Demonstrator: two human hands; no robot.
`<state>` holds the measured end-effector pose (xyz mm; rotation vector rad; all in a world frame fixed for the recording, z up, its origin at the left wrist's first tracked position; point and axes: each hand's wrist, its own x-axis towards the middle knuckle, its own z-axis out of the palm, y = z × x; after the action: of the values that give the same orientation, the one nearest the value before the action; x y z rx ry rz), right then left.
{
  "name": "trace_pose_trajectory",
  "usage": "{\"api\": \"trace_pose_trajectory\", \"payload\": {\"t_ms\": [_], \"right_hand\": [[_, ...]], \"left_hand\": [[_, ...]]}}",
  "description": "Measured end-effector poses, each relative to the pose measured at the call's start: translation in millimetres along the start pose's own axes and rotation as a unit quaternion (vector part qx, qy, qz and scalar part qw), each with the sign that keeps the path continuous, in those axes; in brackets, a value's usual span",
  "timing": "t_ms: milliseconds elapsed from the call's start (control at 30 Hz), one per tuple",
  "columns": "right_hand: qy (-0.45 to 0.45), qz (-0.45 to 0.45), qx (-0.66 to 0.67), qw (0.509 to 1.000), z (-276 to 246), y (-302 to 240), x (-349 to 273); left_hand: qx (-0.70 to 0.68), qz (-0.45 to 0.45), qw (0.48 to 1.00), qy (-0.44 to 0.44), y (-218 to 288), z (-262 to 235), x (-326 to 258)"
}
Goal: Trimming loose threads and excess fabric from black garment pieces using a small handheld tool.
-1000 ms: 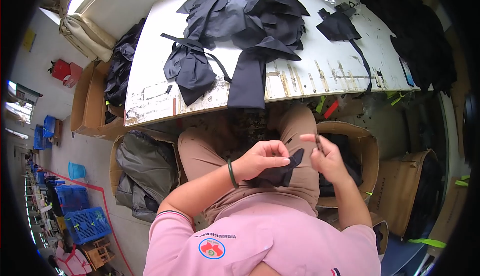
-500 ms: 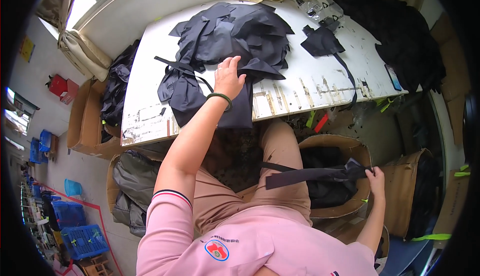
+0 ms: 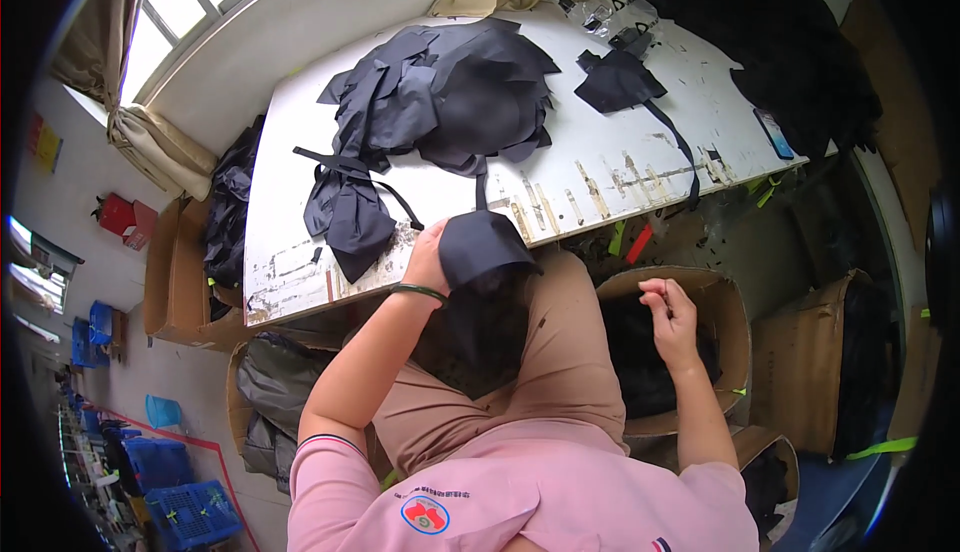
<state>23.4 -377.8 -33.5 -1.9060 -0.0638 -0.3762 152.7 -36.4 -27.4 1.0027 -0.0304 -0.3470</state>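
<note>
My left hand grips a black fabric piece by its left edge. The piece hangs over the near table edge, above my lap, with a narrow strap rising from its top. Over the cardboard box at the right, my right hand is closed, thumb against curled fingers, with nothing visible in it. Black fabric lies in that box below the hand. A large heap of black cut pieces covers the middle of the white table. Left of my left hand lies another black piece with straps.
At the table's right lie a strapped black piece, a clear plastic bag, a phone and a dark fabric pile. Filled cardboard boxes stand around: one at left, one at right. Blue crates stand on the floor.
My left hand has come back from the heap toward me, now with a black fabric piece. My right hand has let go of the long black strip and moved left and up.
</note>
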Motion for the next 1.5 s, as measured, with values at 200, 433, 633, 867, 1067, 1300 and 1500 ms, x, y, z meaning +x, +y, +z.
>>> {"api": "trace_pose_trajectory", "payload": {"t_ms": [200,433,633,867,1067,1300,1500], "right_hand": [[-0.137,-0.061,0.18,0.972,140.0,-67.0,4.4],[-0.246,-0.079,0.09,0.962,196.1,-51.1,-0.1],[-0.261,0.169,0.304,0.9,188.1,-66.7,43.6],[-0.163,0.316,0.382,0.853,187.2,-79.1,71.1],[-0.2,0.38,0.243,0.869,184.0,-28.4,40.9],[-0.099,0.259,0.291,0.916,165.0,-58.7,33.1],[-0.117,0.128,0.19,0.966,138.6,-70.3,36.5]], "left_hand": [[-0.167,-0.123,0.948,0.241,-26.3,0.3,-101.9],[-0.195,-0.156,0.925,0.287,-61.8,-30.0,-159.0],[-0.229,-0.147,0.928,0.254,-51.0,-46.6,-155.1],[-0.313,-0.246,0.896,0.196,-48.2,-16.4,-133.1],[-0.256,-0.34,0.884,0.194,-67.2,6.6,-152.4],[-0.18,0.024,0.972,0.147,-12.8,-23.9,-140.9],[0.051,0.161,0.983,0.077,18.5,-6.3,-149.3]]}}
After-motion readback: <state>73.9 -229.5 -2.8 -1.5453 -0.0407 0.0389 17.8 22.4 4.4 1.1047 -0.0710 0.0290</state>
